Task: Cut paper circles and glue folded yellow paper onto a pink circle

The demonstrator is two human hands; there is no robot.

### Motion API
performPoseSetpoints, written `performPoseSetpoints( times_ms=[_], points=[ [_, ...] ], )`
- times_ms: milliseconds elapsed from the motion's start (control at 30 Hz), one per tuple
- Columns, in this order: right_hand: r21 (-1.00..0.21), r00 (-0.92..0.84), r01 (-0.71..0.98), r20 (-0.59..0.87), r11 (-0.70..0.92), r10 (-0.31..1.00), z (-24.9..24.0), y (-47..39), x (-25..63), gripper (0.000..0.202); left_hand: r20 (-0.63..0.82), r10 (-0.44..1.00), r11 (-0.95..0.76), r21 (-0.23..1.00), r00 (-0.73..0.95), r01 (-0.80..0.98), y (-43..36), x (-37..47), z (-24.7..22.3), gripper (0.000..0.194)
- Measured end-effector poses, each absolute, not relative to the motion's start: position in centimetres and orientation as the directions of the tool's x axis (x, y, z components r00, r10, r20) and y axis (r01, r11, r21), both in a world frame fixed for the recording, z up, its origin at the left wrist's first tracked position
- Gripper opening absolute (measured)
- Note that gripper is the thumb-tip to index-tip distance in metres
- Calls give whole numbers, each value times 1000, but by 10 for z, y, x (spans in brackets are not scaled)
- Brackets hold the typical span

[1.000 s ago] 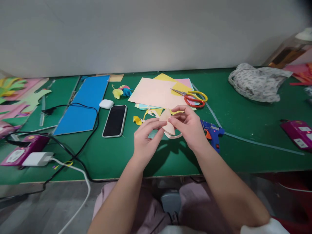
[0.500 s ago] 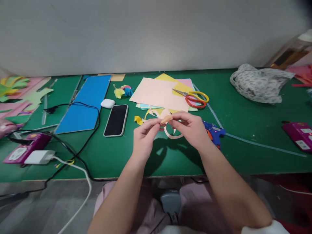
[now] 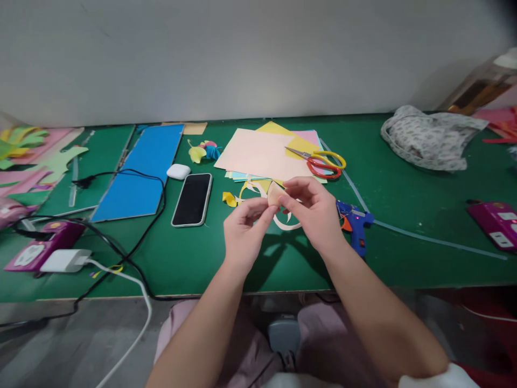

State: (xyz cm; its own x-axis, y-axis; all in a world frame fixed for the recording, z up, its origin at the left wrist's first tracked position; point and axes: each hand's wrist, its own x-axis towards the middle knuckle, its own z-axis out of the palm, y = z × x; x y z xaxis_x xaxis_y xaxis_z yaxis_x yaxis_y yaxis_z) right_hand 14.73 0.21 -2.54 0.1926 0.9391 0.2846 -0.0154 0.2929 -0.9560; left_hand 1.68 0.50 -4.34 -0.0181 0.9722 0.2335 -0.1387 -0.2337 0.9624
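Observation:
Between both hands is a small pale peach paper piece [image 3: 275,194], held above the table. My left hand [image 3: 247,226] pinches its lower left side, and my right hand [image 3: 309,210] grips its right side with thumb and fingers. Curled paper scraps [image 3: 288,224] lie under and behind the fingers. Behind the hands, red and yellow scissors [image 3: 325,163] rest on a stack of coloured paper sheets [image 3: 258,153]. A blue glue gun [image 3: 357,226] lies just right of my right hand. Small folded paper pieces [image 3: 197,154] sit left of the stack.
On the green table [image 3: 404,258], a phone [image 3: 193,199], white case [image 3: 178,172] and blue board [image 3: 141,172] are at the left. Black and white cables run from a purple power strip [image 3: 48,245]. A patterned cloth bag [image 3: 430,139] and another purple strip [image 3: 495,223] are at the right.
The peach paper has been turned and now stands more upright between the fingers. My right hand has shifted slightly left, showing more of the glue gun.

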Motion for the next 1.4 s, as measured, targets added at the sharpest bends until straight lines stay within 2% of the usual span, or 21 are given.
performPoseSetpoints(
  times_ms=[167, 367, 467, 533, 667, 767, 933, 1133, 1300, 1400],
  points=[
    [-955, 183, 34, 295, 294, 938, -24, 0, 146, 22, 204, 979, -198, 957, 7, -210, 5, 19, -41, 45],
    [-968, 134, -51, 236, 244, 963, -24, 0, 146, 25, 166, 982, -152, 976, 85, -155, 4, 18, -42, 50],
    [-959, 106, 46, 285, 281, 953, -24, 0, 152, 25, 227, 966, -215, 971, 121, -106, 6, 16, -42, 53],
    [-929, 52, 172, 342, 329, 938, -23, -1, 156, 28, 274, 954, -264, 960, 124, -88, 8, 14, -42, 50],
    [-860, -56, 322, 399, 395, 915, -22, -2, 161, 33, 242, 964, -240, 970, 113, -35, 10, 11, -44, 26],
    [-884, 11, 300, 378, 358, 926, -22, -1, 161, 29, 224, 970, -219, 974, 92, -57, 11, 11, -44, 18],
    [-932, 61, 234, 296, 275, 953, -21, 0, 159, 3, 218, 972, -207, 970, 87, -127, 11, 12, -43, 18],
    [-894, 35, 334, 328, 298, 944, -18, -2, 159, 5, 216, 970, -198, 969, 112, -150, 10, 13, -43, 18],
    [-908, 0, 302, 306, 292, 952, -18, 0, 158, 4, 194, 977, -175, 967, 90, -183, 12, 14, -42, 16],
    [-874, -8, 357, 350, 330, 937, -19, 0, 160, 4, 176, 980, -157, 969, 88, -191, 12, 14, -42, 16]
  ],
)
